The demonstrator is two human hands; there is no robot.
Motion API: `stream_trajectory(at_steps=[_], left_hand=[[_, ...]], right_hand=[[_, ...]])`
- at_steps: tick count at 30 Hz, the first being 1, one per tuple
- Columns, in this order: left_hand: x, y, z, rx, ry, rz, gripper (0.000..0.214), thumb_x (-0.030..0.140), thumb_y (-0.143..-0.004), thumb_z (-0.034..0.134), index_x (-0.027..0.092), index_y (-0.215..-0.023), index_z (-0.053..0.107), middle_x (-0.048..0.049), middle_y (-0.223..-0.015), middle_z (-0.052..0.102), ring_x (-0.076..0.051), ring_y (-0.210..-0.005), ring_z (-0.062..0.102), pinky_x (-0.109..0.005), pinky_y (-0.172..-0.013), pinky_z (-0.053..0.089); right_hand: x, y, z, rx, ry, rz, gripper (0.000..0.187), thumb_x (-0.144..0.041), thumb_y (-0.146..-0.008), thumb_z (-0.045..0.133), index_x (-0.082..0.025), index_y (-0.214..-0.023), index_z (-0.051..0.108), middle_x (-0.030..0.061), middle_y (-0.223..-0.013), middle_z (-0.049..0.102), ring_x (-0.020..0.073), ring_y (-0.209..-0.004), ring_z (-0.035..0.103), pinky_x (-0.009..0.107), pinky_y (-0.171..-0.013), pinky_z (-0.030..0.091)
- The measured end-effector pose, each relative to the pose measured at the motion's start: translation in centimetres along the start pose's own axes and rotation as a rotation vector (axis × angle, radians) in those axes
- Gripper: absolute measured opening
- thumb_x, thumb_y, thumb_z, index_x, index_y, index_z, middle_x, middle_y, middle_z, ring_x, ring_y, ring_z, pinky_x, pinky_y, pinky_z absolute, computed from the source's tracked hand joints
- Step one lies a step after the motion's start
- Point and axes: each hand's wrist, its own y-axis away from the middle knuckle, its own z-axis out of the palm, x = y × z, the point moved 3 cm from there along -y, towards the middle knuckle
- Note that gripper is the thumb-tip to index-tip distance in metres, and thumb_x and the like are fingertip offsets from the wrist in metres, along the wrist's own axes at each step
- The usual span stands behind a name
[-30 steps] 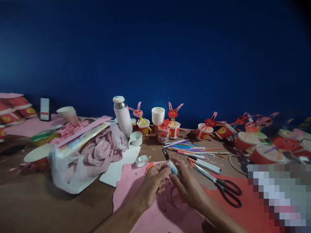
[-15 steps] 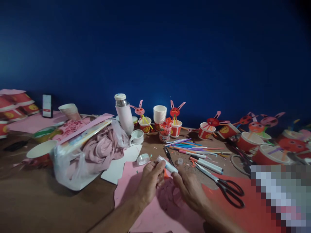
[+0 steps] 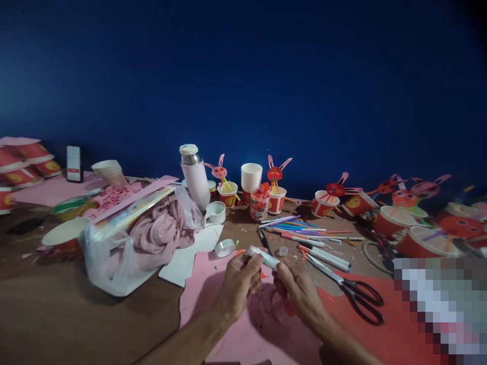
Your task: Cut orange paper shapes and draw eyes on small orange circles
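My left hand (image 3: pixel 239 285) is closed round a small white glue stick (image 3: pixel 262 256) held level over a pink paper sheet (image 3: pixel 228 324). My right hand (image 3: pixel 299 291) pinches the stick's right end, with a bit of pink and red paper under its fingers. The stick's small clear cap (image 3: pixel 283 251) lies on the table just beyond. Black-handled scissors (image 3: pixel 352 294) lie to the right on red paper (image 3: pixel 384 329).
Coloured straws and markers (image 3: pixel 304 230) lie behind the hands, with a tape roll (image 3: pixel 224 247). Red paper cups with bunny figures (image 3: pixel 276 195) line the back, beside a white flask (image 3: pixel 195 177) and stacked cups (image 3: pixel 251 177). A plastic bag of pink cloth (image 3: pixel 140 238) fills the left.
The cap came off the glue stick and now lies on the table. Both hands drew slightly nearer, and my right hand closed on the stick's end.
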Motion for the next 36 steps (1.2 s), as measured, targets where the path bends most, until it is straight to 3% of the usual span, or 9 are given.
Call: stream_trajectory(at_steps=[5, 11, 13, 15, 19, 21, 26, 28, 36], left_hand=[[-0.2, 0.1, -0.2, -0.009, -0.011, 0.029, 0.047, 0.052, -0.056, 0.075, 0.017, -0.064, 0.044, 0.0112, -0.043, 0.029, -0.003, -0.037, 0.02, -0.017, -0.037, 0.018], [0.0, 0.0, -0.3, 0.024, -0.018, 0.032, 0.045, 0.054, -0.061, 0.071, 0.017, -0.066, 0.046, 0.0114, -0.043, 0.027, -0.003, -0.037, 0.02, -0.017, -0.037, 0.018], [-0.1, 0.0, -0.2, 0.027, -0.021, 0.031, 0.045, 0.055, -0.062, 0.07, 0.017, -0.066, 0.046, 0.0115, -0.043, 0.027, -0.003, -0.037, 0.019, -0.017, -0.036, 0.018], [-0.2, 0.1, -0.2, 0.018, -0.021, 0.033, 0.045, 0.055, -0.061, 0.07, 0.017, -0.068, 0.047, 0.0118, -0.043, 0.026, -0.003, -0.037, 0.019, -0.017, -0.036, 0.018], [-0.3, 0.1, -0.2, -0.009, -0.023, 0.045, 0.048, 0.056, -0.059, 0.072, 0.015, -0.077, 0.052, 0.0116, -0.043, 0.029, -0.003, -0.037, 0.02, -0.017, -0.036, 0.018], [-0.3, 0.1, -0.3, -0.012, -0.017, 0.044, 0.048, 0.056, -0.059, 0.072, 0.015, -0.076, 0.052, 0.0117, -0.044, 0.029, -0.003, -0.037, 0.019, -0.017, -0.036, 0.018], [-0.1, 0.0, -0.5, 0.02, -0.002, 0.042, 0.046, 0.054, -0.061, 0.071, 0.018, -0.064, 0.043, 0.0116, -0.044, 0.027, -0.003, -0.037, 0.019, -0.017, -0.037, 0.018], [-0.1, -0.1, -0.4, 0.025, -0.001, 0.032, 0.047, 0.054, -0.061, 0.071, 0.018, -0.063, 0.041, 0.0117, -0.044, 0.026, -0.003, -0.037, 0.019, -0.017, -0.036, 0.017], [-0.6, 0.1, -0.3, 0.004, -0.017, 0.04, 0.048, 0.056, -0.058, 0.072, 0.015, -0.073, 0.05, 0.012, -0.043, 0.028, -0.002, -0.036, 0.018, -0.017, -0.036, 0.017]], right_hand=[[0.4, 0.0, 1.8, -0.244, -0.42, 0.405, 0.056, -0.076, -0.073, 0.029, -0.023, -0.055, 0.032, -0.0123, -0.041, 0.018, 0.0048, -0.035, 0.01, 0.02, -0.036, 0.012], [-0.4, 0.2, -0.3, 0.022, 0.09, -0.092, 0.041, -0.059, -0.082, 0.042, -0.02, -0.072, 0.051, -0.004, -0.057, 0.042, 0.0108, -0.051, 0.038, 0.023, -0.049, 0.031], [-0.3, 0.3, -0.6, 0.05, 0.1, -0.114, 0.033, -0.054, -0.079, 0.05, -0.021, -0.079, 0.054, -0.002, -0.064, 0.047, 0.0126, -0.058, 0.041, 0.024, -0.053, 0.032], [-0.1, 0.2, -0.3, 0.033, 0.024, -0.048, 0.037, -0.056, -0.081, 0.046, -0.021, -0.07, 0.051, -0.0034, -0.057, 0.042, 0.0114, -0.051, 0.037, 0.023, -0.047, 0.03], [0.5, 0.0, 1.5, -0.22, -0.371, 0.3, 0.053, -0.073, -0.076, 0.03, -0.023, -0.057, 0.033, -0.0112, -0.043, 0.02, 0.0057, -0.035, 0.011, 0.02, -0.034, 0.013], [0.7, 0.0, 1.8, -0.275, -0.428, 0.362, 0.056, -0.075, -0.075, 0.027, -0.023, -0.054, 0.031, -0.0114, -0.041, 0.019, 0.0053, -0.035, 0.011, 0.02, -0.034, 0.012], [-0.4, 0.0, -0.3, 0.045, 0.104, -0.095, 0.044, -0.058, -0.085, 0.036, -0.019, -0.066, 0.047, -0.0039, -0.056, 0.042, 0.0102, -0.05, 0.038, 0.023, -0.049, 0.031], [-0.8, 0.2, -0.7, 0.093, 0.186, -0.175, 0.037, -0.056, -0.081, 0.046, -0.02, -0.075, 0.052, -0.0019, -0.064, 0.048, 0.0124, -0.059, 0.042, 0.024, -0.055, 0.033], [-0.1, -0.1, 1.4, -0.132, -0.289, 0.332, 0.053, -0.072, -0.076, 0.029, -0.023, -0.054, 0.031, -0.0111, -0.044, 0.018, 0.0058, -0.037, 0.01, 0.021, -0.036, 0.013]])
